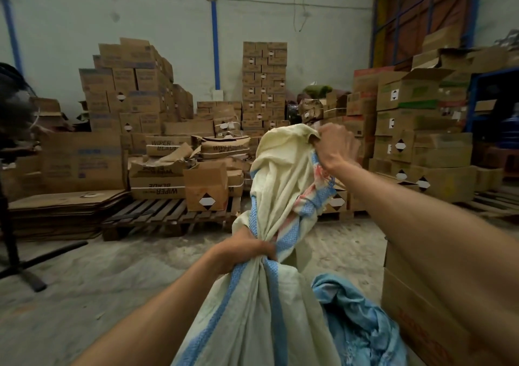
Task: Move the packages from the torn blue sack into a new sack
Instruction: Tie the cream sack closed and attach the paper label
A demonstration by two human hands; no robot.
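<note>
A pale yellow woven sack (252, 318) with blue stripes stands in front of me, its body full and its neck bunched together. My left hand (247, 253) clamps the gathered neck. My right hand (335, 147) grips the loose top of the same sack and holds it stretched upward. The torn blue sack (354, 318) lies crumpled to the right of the pale sack, against my right forearm. No packages are visible; the sack's contents are hidden.
A brown carton (415, 315) stands close at the right. Stacked cardboard boxes (132, 90) on wooden pallets (157, 216) line the far wall. Flattened cardboard (56, 214) and a black stand (16, 264) are at the left. Bare concrete floor (112, 281) lies between.
</note>
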